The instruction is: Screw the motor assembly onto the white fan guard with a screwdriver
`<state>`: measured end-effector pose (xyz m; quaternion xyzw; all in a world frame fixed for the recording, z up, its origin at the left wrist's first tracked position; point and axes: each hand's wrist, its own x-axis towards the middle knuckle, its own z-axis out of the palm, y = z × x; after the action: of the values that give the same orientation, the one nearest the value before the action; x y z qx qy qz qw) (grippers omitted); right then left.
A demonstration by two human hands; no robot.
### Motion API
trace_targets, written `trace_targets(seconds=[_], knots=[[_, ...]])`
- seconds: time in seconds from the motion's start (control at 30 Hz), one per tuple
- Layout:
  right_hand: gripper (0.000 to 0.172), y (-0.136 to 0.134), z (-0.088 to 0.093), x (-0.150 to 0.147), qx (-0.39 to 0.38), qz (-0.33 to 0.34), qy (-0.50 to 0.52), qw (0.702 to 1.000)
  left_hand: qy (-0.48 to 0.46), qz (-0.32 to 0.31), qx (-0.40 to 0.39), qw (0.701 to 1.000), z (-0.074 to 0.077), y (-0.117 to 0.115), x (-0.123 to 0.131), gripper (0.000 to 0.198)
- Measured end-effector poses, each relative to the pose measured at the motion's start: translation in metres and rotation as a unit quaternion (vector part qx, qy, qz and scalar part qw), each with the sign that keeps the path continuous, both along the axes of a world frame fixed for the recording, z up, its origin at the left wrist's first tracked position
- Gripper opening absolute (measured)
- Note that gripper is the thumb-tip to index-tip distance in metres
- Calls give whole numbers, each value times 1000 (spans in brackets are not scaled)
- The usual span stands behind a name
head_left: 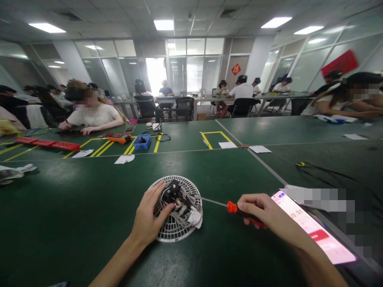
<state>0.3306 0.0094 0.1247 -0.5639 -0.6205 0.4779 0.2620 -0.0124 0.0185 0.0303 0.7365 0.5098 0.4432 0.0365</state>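
Observation:
A round white fan grille (175, 235) lies on the green table in front of me, carrying a black fan motor (172, 190) with grey cables (178, 219) and a white tag (194, 217). My left hand (151, 209) grips the motor from the left, thumb at its near side and fingers along the far side. In my right hand (255, 207) is a screwdriver (231, 207) with a red and black handle. Its shaft points left and reaches over the grille to the right side of the motor; the tip is hard to make out among the parts.
A lit phone (314, 229) lies beside my right forearm. Farther off are a blue bin (142, 142), an orange multimeter (120, 138), red trays (48, 144), paper slips (125, 159) and a black cable (323, 173). Other people sit at tables around.

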Motion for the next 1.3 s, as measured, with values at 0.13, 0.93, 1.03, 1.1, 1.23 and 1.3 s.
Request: trace_targets(seconds=[0.13, 0.93, 1.03, 1.1, 1.23, 1.3], knots=[[35, 1, -4, 0, -11, 19, -16, 1000, -46, 21, -6, 999, 0, 1, 2, 39], [38, 3, -15, -4, -15, 22, -19, 999, -90, 89, 25, 992, -12, -14, 15, 35], [39, 3, -16, -4, -14, 23, -24, 999, -85, 92, 25, 992, -12, -15, 15, 36], [40, 3, -17, -4, -13, 25, -26, 999, -81, 87, 27, 993, -12, -15, 14, 37], [39, 4, -19, -3, -17, 28, -27, 999, -81, 75, 36, 993, -12, -16, 14, 37], [39, 4, -19, -3, -14, 30, -27, 999, -79, 73, 37, 994, -11, -17, 14, 39]])
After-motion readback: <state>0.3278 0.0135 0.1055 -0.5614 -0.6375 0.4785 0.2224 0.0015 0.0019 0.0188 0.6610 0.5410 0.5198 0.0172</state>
